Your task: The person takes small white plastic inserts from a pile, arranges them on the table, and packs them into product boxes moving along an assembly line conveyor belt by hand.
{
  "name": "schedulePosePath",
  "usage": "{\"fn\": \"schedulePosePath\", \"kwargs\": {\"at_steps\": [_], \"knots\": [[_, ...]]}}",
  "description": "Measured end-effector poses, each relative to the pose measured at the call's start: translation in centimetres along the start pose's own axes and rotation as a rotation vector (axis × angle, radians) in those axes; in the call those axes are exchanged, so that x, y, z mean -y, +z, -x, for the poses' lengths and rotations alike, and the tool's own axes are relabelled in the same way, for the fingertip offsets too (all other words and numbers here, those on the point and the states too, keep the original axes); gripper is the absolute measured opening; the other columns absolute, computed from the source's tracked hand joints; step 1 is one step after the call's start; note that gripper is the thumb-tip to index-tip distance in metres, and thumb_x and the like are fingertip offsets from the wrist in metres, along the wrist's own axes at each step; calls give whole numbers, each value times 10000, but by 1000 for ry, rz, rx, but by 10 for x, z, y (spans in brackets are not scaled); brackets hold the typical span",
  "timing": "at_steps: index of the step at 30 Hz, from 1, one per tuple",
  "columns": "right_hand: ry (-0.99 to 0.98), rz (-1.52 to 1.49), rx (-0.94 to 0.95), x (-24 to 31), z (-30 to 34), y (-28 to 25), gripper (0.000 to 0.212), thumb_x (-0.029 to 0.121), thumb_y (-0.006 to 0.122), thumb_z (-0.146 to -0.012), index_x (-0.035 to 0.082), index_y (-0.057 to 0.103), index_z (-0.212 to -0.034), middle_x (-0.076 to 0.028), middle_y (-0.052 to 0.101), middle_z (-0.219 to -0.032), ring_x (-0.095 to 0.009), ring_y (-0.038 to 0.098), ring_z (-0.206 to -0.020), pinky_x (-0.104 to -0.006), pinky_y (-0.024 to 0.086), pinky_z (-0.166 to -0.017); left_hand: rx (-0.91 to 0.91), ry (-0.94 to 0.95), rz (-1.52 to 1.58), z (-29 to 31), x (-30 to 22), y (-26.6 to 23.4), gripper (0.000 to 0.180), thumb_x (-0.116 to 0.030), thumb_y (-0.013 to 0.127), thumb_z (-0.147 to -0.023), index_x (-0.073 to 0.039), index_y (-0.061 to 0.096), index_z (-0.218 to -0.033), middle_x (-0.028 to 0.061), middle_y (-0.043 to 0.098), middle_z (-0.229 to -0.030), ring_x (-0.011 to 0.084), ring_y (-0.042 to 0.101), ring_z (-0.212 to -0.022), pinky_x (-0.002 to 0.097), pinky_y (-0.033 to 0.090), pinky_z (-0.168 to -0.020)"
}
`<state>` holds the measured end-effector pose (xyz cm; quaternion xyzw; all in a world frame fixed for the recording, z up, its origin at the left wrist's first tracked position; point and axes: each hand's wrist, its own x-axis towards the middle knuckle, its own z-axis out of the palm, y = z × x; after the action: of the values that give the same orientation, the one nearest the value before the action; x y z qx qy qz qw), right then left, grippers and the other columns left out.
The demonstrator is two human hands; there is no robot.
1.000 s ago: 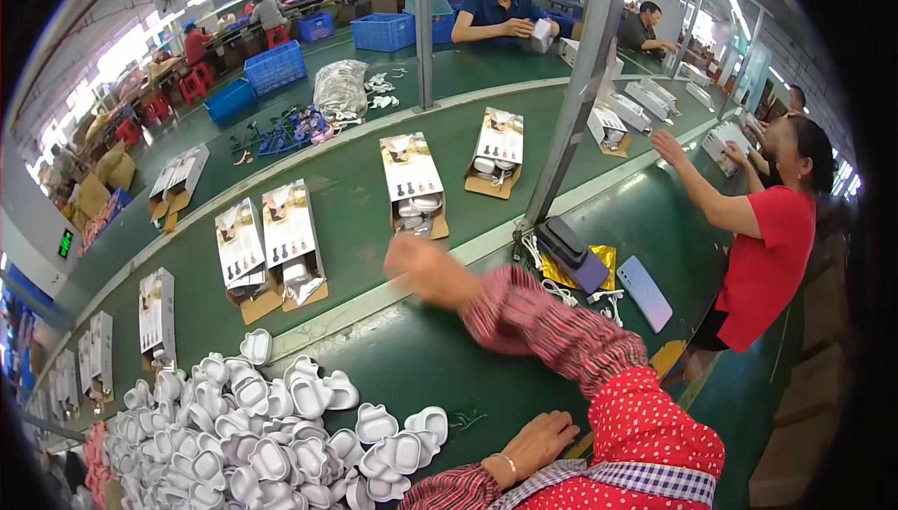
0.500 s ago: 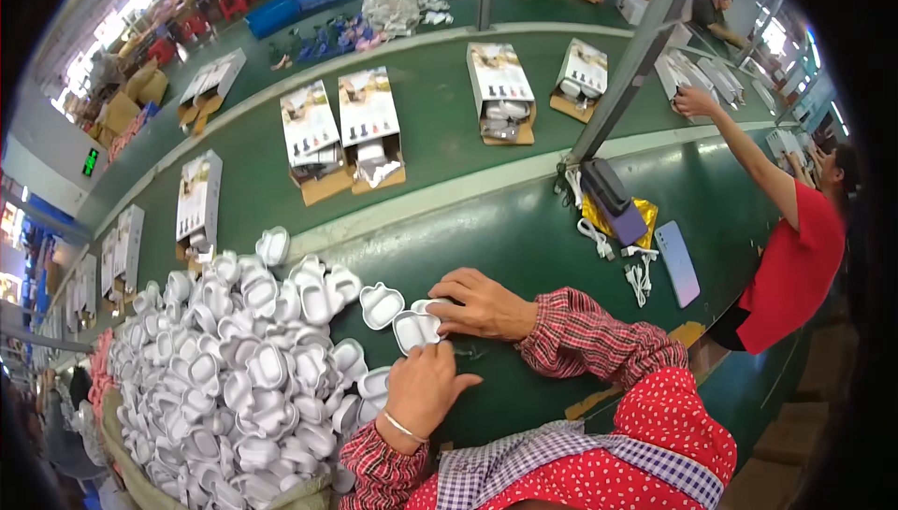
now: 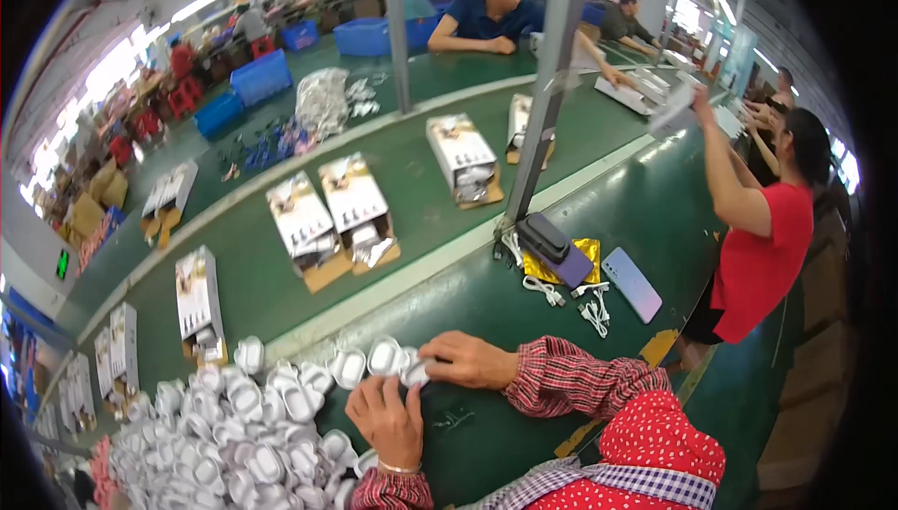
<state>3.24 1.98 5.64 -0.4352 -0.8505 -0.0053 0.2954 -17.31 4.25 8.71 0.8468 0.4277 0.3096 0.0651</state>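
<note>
Right hand (image 3: pixel 468 360) pinched on white shell (image 3: pixel 414 372) at pile (image 3: pixel 234 426) edge, lifted clear for single pick. Left hand (image 3: pixel 388 421) flat, fingers spread, holding nothing, pressing pile edge to stop spill on desk (image 3: pixel 524 416). Boxes (image 3: pixel 327 211) on belt (image 3: pixel 253 276) beyond, open ends facing desk for access.

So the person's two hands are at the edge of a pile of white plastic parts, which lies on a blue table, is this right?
Not quite: the table is green, not blue, as the head view shows. The rest holds: the left hand and the right hand are at the edge of the pile of white plastic parts.
</note>
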Motion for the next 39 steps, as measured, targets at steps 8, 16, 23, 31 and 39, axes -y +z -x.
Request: {"fn": "schedulePosePath", "kwargs": {"at_steps": [8,16,23,31,39], "knots": [[347,-358,78,-57,-23,-61,139,86,712,-796,36,620,-888,-118,549,-1035,-290,581,-956,-353,471,-847,200,3,-108,-1,5,13,600,-396,693,-809,-60,529,-1279,177,408,-1407,404,354,-1303,562,291,-1031],[499,242,-146,-168,-72,-37,112,108,605,-801,47,609,-894,-88,550,-1010,-279,594,-937,-393,534,-713,221,14,-80,14,-13,6,584,-354,706,-818,-33,528,-1272,208,406,-1397,442,352,-1292,562,295,-1022],[698,275,-279,-176,-69,-30,203,18,614,-778,44,587,-978,-133,534,-1060,-326,603,-942,-418,531,-734,252,8,-35,7,-13,19,607,-313,695,-836,-11,478,-1316,218,392,-1420,431,327,-1330,546,276,-1059],[188,-38,77,-40,-46,-18,295,180,658,-838,83,565,-1100,-135,533,-1151,-321,562,-996,-405,473,-858,126,-60,380,-45,1,42,713,-16,655,-812,32,287,-1421,246,387,-1417,404,384,-1320,427,366,-1064],[198,102,-98,-49,-23,-15,139,94,622,-820,92,624,-959,-55,606,-991,-269,636,-815,-352,520,-673,-4,49,23,-44,6,34,498,-118,708,-798,-15,519,-1247,174,482,-1336,393,393,-1287,484,321,-1063]]}}
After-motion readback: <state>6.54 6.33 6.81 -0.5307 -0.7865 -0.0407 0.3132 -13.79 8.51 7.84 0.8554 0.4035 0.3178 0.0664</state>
